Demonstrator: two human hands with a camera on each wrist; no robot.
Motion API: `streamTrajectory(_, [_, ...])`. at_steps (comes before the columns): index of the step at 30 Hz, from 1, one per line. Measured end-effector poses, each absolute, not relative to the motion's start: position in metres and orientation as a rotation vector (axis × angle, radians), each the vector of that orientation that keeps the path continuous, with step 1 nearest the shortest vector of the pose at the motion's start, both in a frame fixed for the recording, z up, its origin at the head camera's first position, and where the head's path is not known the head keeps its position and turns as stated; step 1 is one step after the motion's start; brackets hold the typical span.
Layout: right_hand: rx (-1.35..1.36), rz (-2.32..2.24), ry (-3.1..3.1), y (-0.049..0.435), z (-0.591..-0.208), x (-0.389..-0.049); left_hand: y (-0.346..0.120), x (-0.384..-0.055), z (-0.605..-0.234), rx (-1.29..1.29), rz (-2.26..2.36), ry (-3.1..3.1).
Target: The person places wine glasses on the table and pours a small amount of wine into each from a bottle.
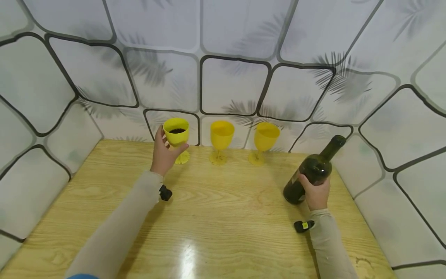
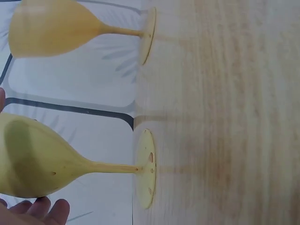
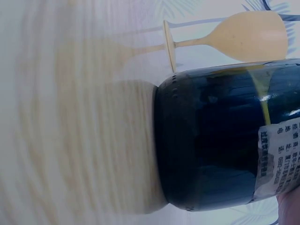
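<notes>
My left hand (image 1: 165, 155) holds a yellow goblet (image 1: 179, 138) by its bowl, fingers behind it and thumb across the near side. Dark liquid shows inside that goblet. In the left wrist view its foot (image 2: 146, 168) is at the wooden tabletop, and curled fingertips (image 2: 41, 208) lie against the bowl. Toward the right, my right hand (image 1: 318, 195) grips a dark green wine bottle (image 1: 315, 167) around its body. The right wrist view shows the bottle's lower part with a white printed label (image 3: 280, 159), its base close to the table.
Two more yellow goblets stand upright in a row by the back wall: a middle one (image 1: 222, 135) and a right one (image 1: 266, 137). Patterned walls (image 1: 237, 85) enclose the wooden table (image 1: 223, 217) at the back and both sides.
</notes>
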State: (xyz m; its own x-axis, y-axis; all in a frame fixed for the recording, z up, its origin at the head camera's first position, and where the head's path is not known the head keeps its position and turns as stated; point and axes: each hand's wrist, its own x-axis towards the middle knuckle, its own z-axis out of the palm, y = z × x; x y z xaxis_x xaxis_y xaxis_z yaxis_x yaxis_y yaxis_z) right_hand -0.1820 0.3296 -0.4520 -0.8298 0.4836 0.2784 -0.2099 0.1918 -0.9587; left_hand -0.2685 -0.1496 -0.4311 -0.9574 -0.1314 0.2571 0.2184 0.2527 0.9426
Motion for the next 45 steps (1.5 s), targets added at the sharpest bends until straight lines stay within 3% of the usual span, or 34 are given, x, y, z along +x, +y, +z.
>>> streamTrajectory(8, [-0.247,1.706,-1.907,0.330,-0.455,-0.182,-0.141,-0.244,-0.431,-0.025,-1.618,-2.155])
streamTrajectory(17, [-0.232,1.719,-1.874,0.329,-0.453,-0.183,-0.101,-0.221,-0.426,-0.328,-1.505,-2.169])
streamTrajectory(36, [-0.271,1.696,-1.911,0.330,-0.452,-0.186,-0.048,-0.286,-0.426,-0.262,-1.806,-2.337])
streamTrajectory(45, [-0.261,1.676,-1.910,0.332,-0.452,-0.185,-0.040,-0.295,-0.425,-0.266,-1.909,-2.399])
